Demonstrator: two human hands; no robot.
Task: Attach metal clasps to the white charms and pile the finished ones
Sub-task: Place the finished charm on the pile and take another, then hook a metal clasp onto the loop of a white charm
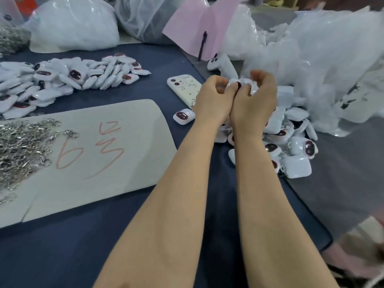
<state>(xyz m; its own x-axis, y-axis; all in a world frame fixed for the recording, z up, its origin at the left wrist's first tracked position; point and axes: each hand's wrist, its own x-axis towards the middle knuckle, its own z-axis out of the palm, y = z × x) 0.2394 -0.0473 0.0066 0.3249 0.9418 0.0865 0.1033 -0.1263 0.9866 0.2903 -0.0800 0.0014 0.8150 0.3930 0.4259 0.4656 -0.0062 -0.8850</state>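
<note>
Left to right on the worktop (62,256): clasps (18,146) heaped on a white sheet (124,173), a charm pile (62,80), a phone (185,88). My left grip (212,100) and right grip (257,100), wrists together, both pinch one charm (239,85) above a second pile (291,138) at right.

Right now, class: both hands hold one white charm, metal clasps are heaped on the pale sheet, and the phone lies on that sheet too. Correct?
No: the head view shows the phone on the blue cloth, beside the pale sheet. Left hand, right hand, charm and clasps are as stated.
</note>
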